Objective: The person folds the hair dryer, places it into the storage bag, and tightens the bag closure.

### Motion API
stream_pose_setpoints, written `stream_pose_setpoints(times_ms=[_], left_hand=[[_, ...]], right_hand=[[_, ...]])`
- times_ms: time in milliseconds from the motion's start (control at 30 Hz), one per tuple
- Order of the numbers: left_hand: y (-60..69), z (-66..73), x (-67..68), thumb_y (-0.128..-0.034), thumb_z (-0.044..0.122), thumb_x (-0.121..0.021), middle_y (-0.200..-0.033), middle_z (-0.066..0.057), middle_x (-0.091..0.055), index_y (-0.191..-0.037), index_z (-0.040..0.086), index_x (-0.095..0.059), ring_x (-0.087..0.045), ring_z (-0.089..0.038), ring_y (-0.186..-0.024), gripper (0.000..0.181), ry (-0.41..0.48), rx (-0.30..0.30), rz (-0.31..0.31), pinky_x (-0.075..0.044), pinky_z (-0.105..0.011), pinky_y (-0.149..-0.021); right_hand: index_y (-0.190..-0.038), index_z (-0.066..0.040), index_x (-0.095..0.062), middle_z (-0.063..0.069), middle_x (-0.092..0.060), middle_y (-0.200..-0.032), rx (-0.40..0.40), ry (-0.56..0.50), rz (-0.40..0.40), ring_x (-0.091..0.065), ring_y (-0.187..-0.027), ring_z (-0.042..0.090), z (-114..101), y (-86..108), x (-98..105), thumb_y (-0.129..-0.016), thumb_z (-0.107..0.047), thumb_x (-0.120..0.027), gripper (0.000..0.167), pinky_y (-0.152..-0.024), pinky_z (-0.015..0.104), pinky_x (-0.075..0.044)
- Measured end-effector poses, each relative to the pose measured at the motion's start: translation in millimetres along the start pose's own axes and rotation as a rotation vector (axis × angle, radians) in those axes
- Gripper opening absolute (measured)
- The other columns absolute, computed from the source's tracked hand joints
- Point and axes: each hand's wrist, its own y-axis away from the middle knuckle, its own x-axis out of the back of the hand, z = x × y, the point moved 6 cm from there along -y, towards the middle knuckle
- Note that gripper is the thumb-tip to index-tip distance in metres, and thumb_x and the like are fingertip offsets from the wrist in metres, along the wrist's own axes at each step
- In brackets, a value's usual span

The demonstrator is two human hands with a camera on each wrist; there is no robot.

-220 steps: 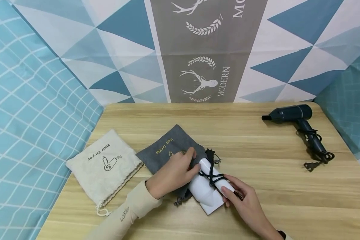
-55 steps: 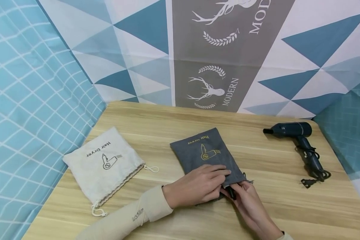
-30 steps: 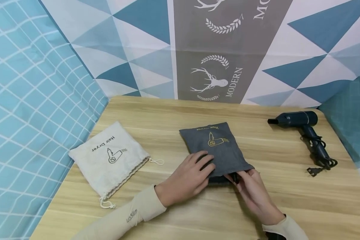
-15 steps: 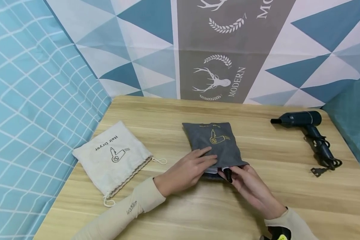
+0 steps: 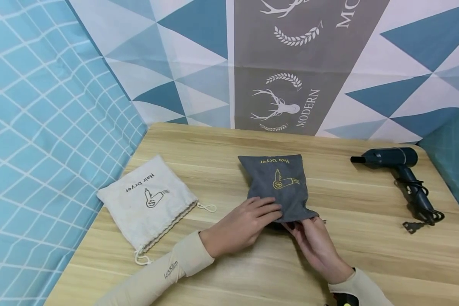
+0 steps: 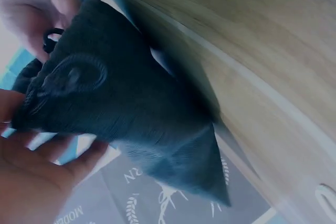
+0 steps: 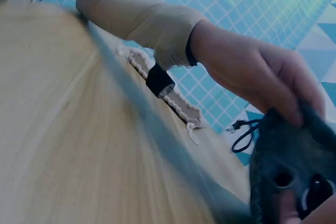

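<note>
A dark grey drawstring bag (image 5: 287,195) printed "Hair Dryer" is raised at its near end, its mouth facing the person. My left hand (image 5: 248,223) grips the left side of the mouth; in the right wrist view, the left hand (image 7: 257,69) pinches the cloth rim between thumb and fingers. Fingers of my right hand (image 5: 317,244) reach into the opening around the handle end of the white hair dryer. Its black cord end (image 7: 317,192) shows inside the bag (image 7: 294,153) in the right wrist view. Cloth hides most of the dryer and the right fingertips.
A beige drawstring bag (image 5: 149,202) printed "Hair Dryer" lies flat at the left. At the far right rests a dark hair dryer (image 5: 392,158) with its cord wound round the handle. Patterned cloth (image 5: 191,63) hangs behind the wooden table (image 5: 199,144).
Earlier, the white hair dryer lay largely outside the grey bag. Now the bag covers it, and since half a second ago the handle end has gone deeper into the mouth.
</note>
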Motion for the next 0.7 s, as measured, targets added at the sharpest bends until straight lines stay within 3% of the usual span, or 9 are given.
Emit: stream_pose_setpoints(times_ms=[133,200,333,500,600,700], left_hand=[[0.5,-5.5,-11.0,-0.0960,0.006,-0.055,-0.163,-0.013,-0.020,-0.159,0.021,-0.024,-0.022,-0.039,-0.148,0.072,0.006,0.102,-0.053,-0.040,-0.051,-0.108],[1.0,-4.7,-16.6,-0.0935,0.004,-0.059,-0.166,-0.012,-0.011,-0.161,0.026,-0.014,-0.015,-0.043,-0.149,0.084,0.005,0.117,-0.102,-0.042,-0.055,-0.105],[2.1,2.7,-17.0,-0.0879,-0.002,-0.066,-0.164,-0.007,-0.021,-0.159,0.025,-0.023,-0.017,-0.036,-0.150,0.087,-0.003,0.046,-0.170,-0.041,-0.055,-0.106],[0.0,15.5,0.2,-0.0880,-0.003,-0.064,-0.154,-0.003,-0.043,-0.151,0.017,-0.043,-0.032,-0.021,-0.146,0.070,-0.029,-0.082,-0.171,-0.039,-0.050,-0.109],[-1.2,18.5,6.7,-0.0880,-0.003,-0.062,-0.151,-0.002,-0.047,-0.149,0.016,-0.047,-0.034,-0.019,-0.145,0.065,-0.019,-0.100,-0.177,-0.038,-0.051,-0.110],[-1.4,16.9,6.4,-0.0887,-0.004,-0.062,-0.149,-0.002,-0.050,-0.147,0.014,-0.049,-0.038,-0.018,-0.143,0.062,-0.006,-0.088,-0.184,-0.038,-0.050,-0.110]], right_hand=[[-0.156,-0.011,-0.021,0.006,-0.033,-0.150,0.046,0.043,-0.032,-0.051,-0.130,0.015,-0.3,2.1,-1.7,-0.103,-0.004,-0.052,0.062,-0.107,0.037,-0.042],[-0.157,-0.011,-0.016,0.007,-0.028,-0.152,0.056,0.041,-0.035,-0.047,-0.133,0.015,1.1,3.1,-1.6,-0.101,0.002,-0.051,0.067,-0.108,0.035,-0.041],[-0.159,-0.012,-0.010,0.004,-0.021,-0.156,0.027,-0.037,-0.048,-0.035,-0.141,0.014,7.3,5.1,-0.4,-0.101,0.006,-0.045,0.070,-0.112,0.030,-0.036],[-0.160,-0.013,-0.005,-0.002,-0.016,-0.160,0.015,-0.145,-0.069,-0.023,-0.145,0.009,13.5,5.0,0.9,-0.101,0.007,-0.035,0.068,-0.114,0.023,-0.028],[-0.159,-0.012,-0.010,-0.003,-0.024,-0.157,0.032,-0.147,-0.038,-0.031,-0.141,0.005,15.2,2.8,3.1,-0.104,0.002,-0.037,0.062,-0.113,0.022,-0.030],[-0.154,-0.008,-0.024,-0.003,-0.046,-0.143,0.047,-0.047,-0.002,-0.051,-0.127,0.004,16.1,0.8,7.6,-0.106,-0.004,-0.042,0.052,-0.105,0.023,-0.041]])
